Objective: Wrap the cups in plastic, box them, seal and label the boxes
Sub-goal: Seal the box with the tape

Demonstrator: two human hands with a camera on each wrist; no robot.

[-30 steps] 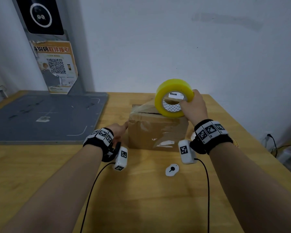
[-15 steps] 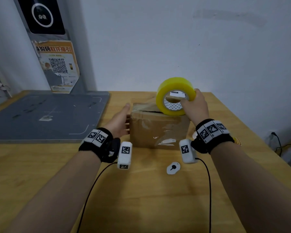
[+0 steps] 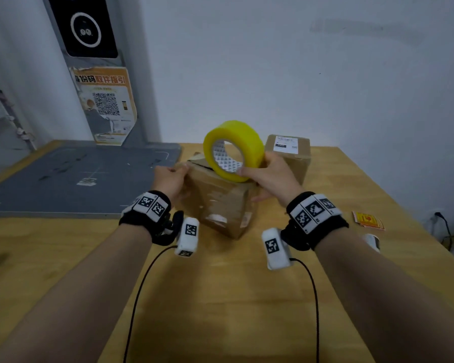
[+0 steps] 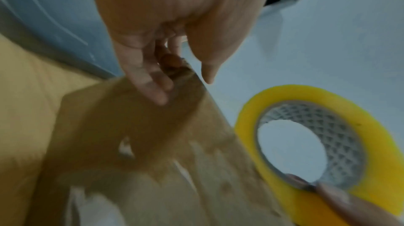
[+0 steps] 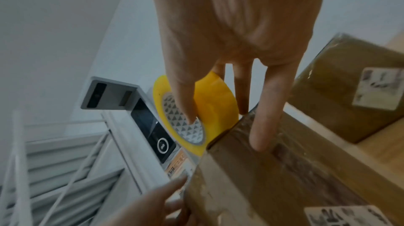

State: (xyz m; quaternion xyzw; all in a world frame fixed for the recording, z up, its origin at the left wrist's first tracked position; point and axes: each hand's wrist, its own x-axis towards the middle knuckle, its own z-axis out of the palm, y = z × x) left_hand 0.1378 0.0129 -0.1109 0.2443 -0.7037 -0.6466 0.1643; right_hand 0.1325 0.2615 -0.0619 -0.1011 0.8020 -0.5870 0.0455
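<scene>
A brown cardboard box (image 3: 220, 205) (image 4: 131, 134) (image 5: 284, 169) with clear tape over it stands at an angle in the middle of the wooden table (image 3: 220, 297). My right hand (image 3: 268, 174) (image 5: 216, 114) grips a yellow tape roll (image 3: 233, 150) (image 4: 251, 117) (image 5: 214, 98) on the box's top far edge, thumb inside the core, one finger stretched onto the box top. My left hand (image 3: 171, 179) (image 4: 181, 82) holds the box's upper left corner, fingers on its side face, thumb over the top edge. No cup is visible.
A second taped box (image 3: 288, 153) (image 5: 341, 95) with a white label stands behind on the right. Red and yellow stickers (image 3: 368, 220) lie near the right table edge. A grey mat (image 3: 76, 176) covers the table's left rear. Cables run from both wrists.
The box has been turned so a corner now faces me. My left hand rose from its lower left side to the upper corner. The tape roll swung round with it.
</scene>
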